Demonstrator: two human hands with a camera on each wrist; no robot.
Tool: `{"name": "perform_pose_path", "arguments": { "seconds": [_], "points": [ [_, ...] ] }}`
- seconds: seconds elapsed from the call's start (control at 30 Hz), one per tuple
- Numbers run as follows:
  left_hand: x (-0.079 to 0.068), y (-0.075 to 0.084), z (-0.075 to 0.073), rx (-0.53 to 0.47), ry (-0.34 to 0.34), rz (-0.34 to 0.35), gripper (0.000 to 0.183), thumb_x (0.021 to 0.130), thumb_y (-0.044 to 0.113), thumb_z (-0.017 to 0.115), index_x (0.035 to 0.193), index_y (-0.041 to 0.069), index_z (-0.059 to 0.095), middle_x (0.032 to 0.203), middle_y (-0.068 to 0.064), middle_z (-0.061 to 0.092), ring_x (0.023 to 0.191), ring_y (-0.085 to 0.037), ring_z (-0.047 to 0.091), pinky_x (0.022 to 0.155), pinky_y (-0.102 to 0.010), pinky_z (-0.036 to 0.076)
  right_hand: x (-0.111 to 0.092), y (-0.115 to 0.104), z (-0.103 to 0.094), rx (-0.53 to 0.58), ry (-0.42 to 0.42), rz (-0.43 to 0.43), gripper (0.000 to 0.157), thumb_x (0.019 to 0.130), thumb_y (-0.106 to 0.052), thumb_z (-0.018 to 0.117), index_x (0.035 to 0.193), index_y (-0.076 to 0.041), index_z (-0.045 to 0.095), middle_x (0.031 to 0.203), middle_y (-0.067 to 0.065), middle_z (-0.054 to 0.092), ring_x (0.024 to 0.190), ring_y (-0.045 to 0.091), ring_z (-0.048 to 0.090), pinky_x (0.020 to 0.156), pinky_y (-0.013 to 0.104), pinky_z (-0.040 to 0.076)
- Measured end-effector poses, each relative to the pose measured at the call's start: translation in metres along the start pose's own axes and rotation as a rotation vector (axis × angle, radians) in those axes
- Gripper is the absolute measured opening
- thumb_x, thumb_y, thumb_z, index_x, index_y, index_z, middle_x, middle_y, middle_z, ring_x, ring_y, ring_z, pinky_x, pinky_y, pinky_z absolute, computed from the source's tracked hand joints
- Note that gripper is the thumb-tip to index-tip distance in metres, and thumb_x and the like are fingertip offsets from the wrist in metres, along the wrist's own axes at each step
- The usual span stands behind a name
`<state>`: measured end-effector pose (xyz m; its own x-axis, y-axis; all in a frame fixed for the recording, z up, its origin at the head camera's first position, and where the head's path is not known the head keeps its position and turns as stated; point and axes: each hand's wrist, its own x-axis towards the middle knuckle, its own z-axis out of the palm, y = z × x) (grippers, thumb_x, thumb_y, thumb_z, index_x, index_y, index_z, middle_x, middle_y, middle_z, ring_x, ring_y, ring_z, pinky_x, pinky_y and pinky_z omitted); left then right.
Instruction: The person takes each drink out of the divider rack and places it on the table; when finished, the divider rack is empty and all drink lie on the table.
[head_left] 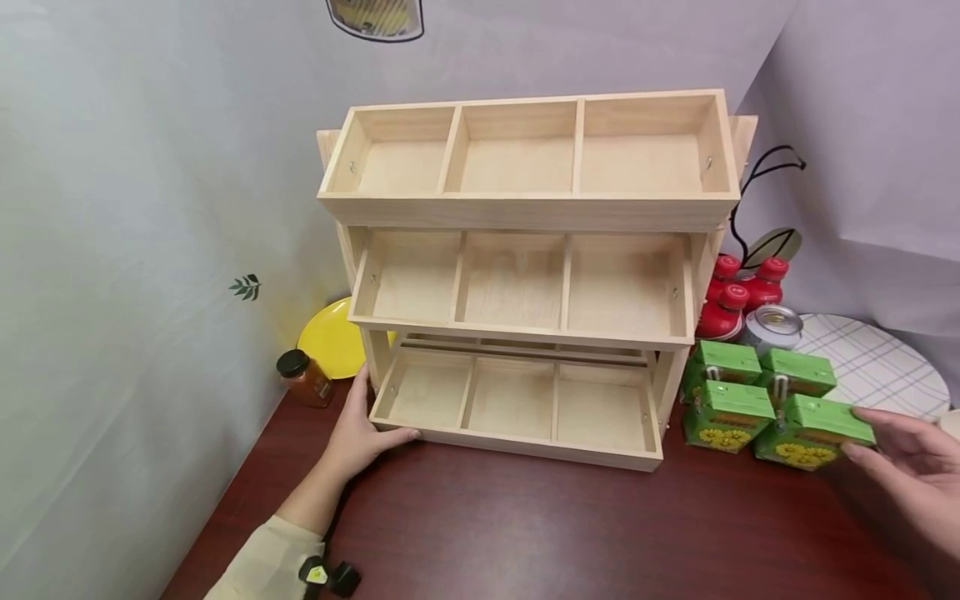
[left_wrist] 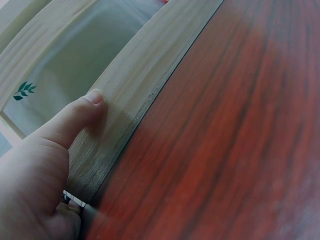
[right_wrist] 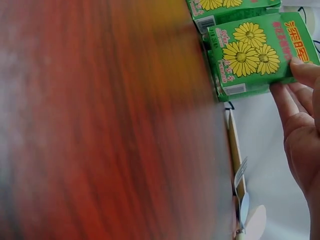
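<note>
A three-tier wooden rack (head_left: 525, 212), each tier split into three compartments, stands on the dark red table. My left hand (head_left: 358, 437) holds its lower left corner. In the left wrist view the thumb (left_wrist: 92, 100) lies on the bottom tier's front board (left_wrist: 132, 82); the other fingers are mostly hidden round the side. Several green drink cartons with yellow flowers stand right of the rack. My right hand (head_left: 918, 467) pinches the front right carton (head_left: 813, 431) at its right end, the thumb on the flowered face in the right wrist view.
Behind the cartons are a silver can (head_left: 772, 329), red bottles (head_left: 723, 312) and a checked round plate (head_left: 870, 362). Left of the rack are a yellow plate (head_left: 330, 337) and a dark-lidded jar (head_left: 306, 379). A fork (right_wrist: 240, 175) shows in the right wrist view.
</note>
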<state>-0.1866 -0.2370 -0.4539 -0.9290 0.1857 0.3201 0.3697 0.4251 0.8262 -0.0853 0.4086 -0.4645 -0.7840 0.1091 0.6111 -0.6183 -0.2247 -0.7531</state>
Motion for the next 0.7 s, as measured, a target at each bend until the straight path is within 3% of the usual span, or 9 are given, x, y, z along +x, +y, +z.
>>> {"name": "perform_pose_path", "arguments": {
  "seconds": [0.13,0.3,0.4,0.57,0.63,0.7],
  "points": [
    [0.0,0.001,0.0,-0.005,0.001,-0.001,0.124,0.058,0.02,0.095,0.155,0.015,0.018,0.146,-0.013,0.036,0.128,-0.028,0.039,0.101,-0.029,0.034,0.001,0.0,0.003,0.005,-0.022,-0.001,0.048,0.072,0.041,0.045,0.119,0.032,0.041,0.121,0.024,0.062,0.127,0.025,0.049,0.099,0.026,0.039],
    [0.001,0.0,0.0,-0.019,-0.007,0.004,0.124,0.059,0.02,0.095,0.155,0.016,0.017,0.147,-0.014,0.035,0.129,-0.03,0.04,0.101,-0.029,0.035,0.0,-0.001,0.008,-0.066,0.009,0.045,0.048,0.072,0.041,0.044,0.119,0.03,0.044,0.122,0.021,0.062,0.123,0.023,0.052,0.094,0.024,0.042],
    [0.0,0.001,0.001,-0.017,-0.003,0.007,0.124,0.059,0.019,0.095,0.155,0.015,0.017,0.148,-0.014,0.034,0.13,-0.028,0.038,0.103,-0.034,0.032,-0.002,0.0,0.009,-0.093,0.039,0.081,0.049,0.073,0.041,0.044,0.12,0.029,0.045,0.122,0.02,0.062,0.119,0.022,0.057,0.089,0.024,0.046],
    [-0.006,0.01,0.004,0.037,0.055,0.008,0.131,0.059,0.013,0.094,0.155,0.008,0.005,0.156,-0.016,0.014,0.141,-0.029,0.018,0.108,-0.055,0.019,0.001,-0.004,0.006,-0.172,0.009,0.109,0.054,0.072,0.04,0.048,0.124,0.027,0.043,0.125,0.019,0.061,0.106,0.019,0.064,0.082,0.023,0.05],
    [-0.01,0.017,0.006,0.06,0.086,0.023,0.133,0.059,0.009,0.092,0.155,0.006,0.0,0.157,-0.017,0.005,0.143,-0.03,0.009,0.108,-0.059,0.015,0.005,-0.007,0.004,-0.187,-0.048,0.078,0.054,0.073,0.039,0.047,0.125,0.028,0.04,0.129,0.021,0.058,0.11,0.019,0.062,0.086,0.023,0.048],
    [-0.012,0.024,0.008,0.074,0.13,0.065,0.131,0.059,0.006,0.092,0.154,0.002,0.002,0.156,-0.02,0.005,0.143,-0.033,0.007,0.109,-0.057,0.014,0.008,-0.014,0.006,-0.246,-0.061,0.072,0.051,0.076,0.036,0.046,0.127,0.028,0.04,0.131,0.018,0.058,0.114,0.017,0.06,0.089,0.021,0.046]
  ]
}}
